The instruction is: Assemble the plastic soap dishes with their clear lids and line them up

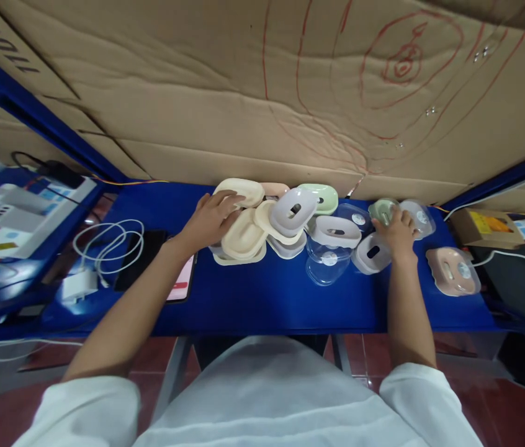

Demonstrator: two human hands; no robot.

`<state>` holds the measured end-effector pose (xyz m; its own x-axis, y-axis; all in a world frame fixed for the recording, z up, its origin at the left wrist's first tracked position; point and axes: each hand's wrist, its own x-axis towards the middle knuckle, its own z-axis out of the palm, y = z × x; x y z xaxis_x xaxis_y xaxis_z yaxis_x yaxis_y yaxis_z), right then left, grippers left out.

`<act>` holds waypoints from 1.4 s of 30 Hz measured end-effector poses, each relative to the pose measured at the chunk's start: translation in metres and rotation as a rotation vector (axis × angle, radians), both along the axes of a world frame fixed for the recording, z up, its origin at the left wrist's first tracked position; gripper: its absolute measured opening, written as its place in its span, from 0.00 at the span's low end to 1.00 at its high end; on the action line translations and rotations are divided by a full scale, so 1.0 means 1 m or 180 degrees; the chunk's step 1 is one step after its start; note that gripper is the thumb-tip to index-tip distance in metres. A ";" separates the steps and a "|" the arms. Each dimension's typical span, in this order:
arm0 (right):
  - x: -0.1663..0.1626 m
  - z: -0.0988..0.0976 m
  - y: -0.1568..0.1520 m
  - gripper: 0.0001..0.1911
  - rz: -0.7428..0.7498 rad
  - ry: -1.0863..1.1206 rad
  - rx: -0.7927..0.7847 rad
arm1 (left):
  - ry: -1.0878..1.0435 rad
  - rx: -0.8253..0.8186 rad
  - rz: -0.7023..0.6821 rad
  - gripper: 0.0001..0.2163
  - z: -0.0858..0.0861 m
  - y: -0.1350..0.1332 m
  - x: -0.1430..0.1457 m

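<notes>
My left hand (213, 218) reaches over the left end of a pile of plastic dishes that look like soap dishes. Its fingers are apart and rest on an upper cream dish (248, 191); another cream dish (244, 234) lies just below the thumb. Further right in the pile are a pale lilac dish (285, 217), a green dish (326, 194) and a white slotted dish (321, 231). My right hand (398, 233) has its fingers spread over a small green dish (380, 210), beside a clear lid (423, 217). A lilac dish (368, 256) lies left of that hand.
A pink dish with a clear cover (453, 271) sits at the right on the blue table (267, 304). Clear lids (327, 272) lie mid-table. At left are a phone (183, 284), a white charger (80, 284) and its coiled cable (104, 248). A cardboard wall (225, 136) stands behind.
</notes>
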<state>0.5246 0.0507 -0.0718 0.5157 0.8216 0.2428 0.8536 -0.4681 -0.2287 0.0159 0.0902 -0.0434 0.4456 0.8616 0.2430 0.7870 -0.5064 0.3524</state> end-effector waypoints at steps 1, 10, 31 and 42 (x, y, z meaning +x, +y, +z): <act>0.006 -0.006 0.000 0.38 -0.0042 0.0097 0.0105 | 0.0006 0.0001 -0.0006 0.21 0.000 -0.002 0.000; 0.007 -0.004 -0.009 0.34 0.0690 0.0456 0.1404 | -0.1058 0.0402 -0.0480 0.15 0.035 -0.062 0.034; 0.011 -0.022 -0.008 0.27 0.0585 -0.0339 -0.0108 | -0.1052 0.0677 0.0198 0.13 -0.020 -0.143 0.013; -0.024 0.002 -0.009 0.24 0.1370 -0.0128 0.0842 | -0.1094 0.0703 0.0019 0.12 -0.024 -0.152 0.026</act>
<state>0.5009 0.0417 -0.0699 0.1298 0.8654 0.4840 0.9669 -0.0025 -0.2550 0.0419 -0.0621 -0.0676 0.3014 0.7743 0.5565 0.6455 -0.5952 0.4786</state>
